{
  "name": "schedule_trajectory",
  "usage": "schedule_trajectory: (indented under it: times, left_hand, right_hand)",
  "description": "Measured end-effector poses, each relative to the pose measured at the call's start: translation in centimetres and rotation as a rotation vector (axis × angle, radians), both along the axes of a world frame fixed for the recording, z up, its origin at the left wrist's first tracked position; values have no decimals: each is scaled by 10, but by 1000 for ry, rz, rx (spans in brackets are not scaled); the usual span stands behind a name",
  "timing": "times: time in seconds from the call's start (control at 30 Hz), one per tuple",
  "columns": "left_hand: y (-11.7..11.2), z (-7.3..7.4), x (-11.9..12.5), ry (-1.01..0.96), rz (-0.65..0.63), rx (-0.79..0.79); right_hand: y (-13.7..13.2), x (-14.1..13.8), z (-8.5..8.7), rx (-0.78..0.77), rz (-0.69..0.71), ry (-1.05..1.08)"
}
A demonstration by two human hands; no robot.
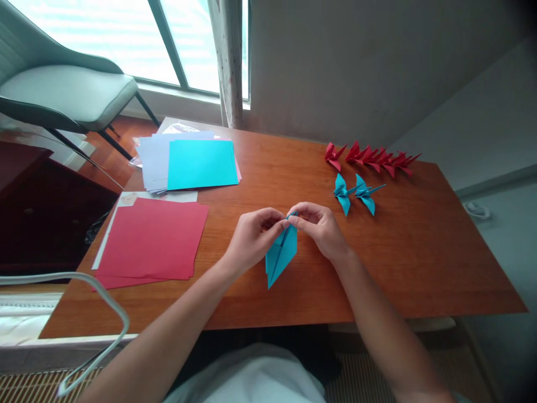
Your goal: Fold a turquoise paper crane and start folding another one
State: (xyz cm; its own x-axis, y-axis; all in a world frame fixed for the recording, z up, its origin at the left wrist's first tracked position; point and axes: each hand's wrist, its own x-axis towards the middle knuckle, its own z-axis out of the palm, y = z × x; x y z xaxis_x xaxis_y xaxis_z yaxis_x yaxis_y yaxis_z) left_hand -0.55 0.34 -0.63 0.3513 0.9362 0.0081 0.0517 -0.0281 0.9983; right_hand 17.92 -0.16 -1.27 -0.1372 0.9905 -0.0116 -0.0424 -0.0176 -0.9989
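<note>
A blue folded paper [282, 254], kite-shaped with a crease down its middle, hangs point-down between my hands above the table. My left hand [260, 232] pinches its upper left edge between thumb and fingers. At the top right, my right hand [316, 226] grips the same paper close to the left fingertips. The fingers cover the very top of the fold. To the right of my hands, two blue paper cranes [343, 196] stand on the table. Behind them is a row of several red paper cranes [373, 158].
Red paper sheets [155, 240] lie at the table's left over a white sheet. Behind them, a blue sheet [203, 165] tops a stack of pale paper [153, 159]. The wooden table [419, 252] meets the wall at the back. A chair [67, 89] stands by the window.
</note>
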Motion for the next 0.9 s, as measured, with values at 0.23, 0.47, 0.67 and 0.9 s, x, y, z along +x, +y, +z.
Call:
schedule_trajectory:
  times: [0.23, 0.47, 0.67, 0.9]
  left_hand:
    - [-1, 2, 1, 20, -34, 8]
    - [-4, 0, 2, 74, -58, 14]
    - [-5, -2, 0, 102, -23, 23]
    - [0, -4, 0, -23, 187, -15]
  right_hand:
    - [-2, -2, 0, 40, -70, -11]
    - [-1, 0, -3, 41, -144, -50]
    - [0, 1, -3, 40, -251, -41]
    - [-1, -6, 0, -75, -2, -10]
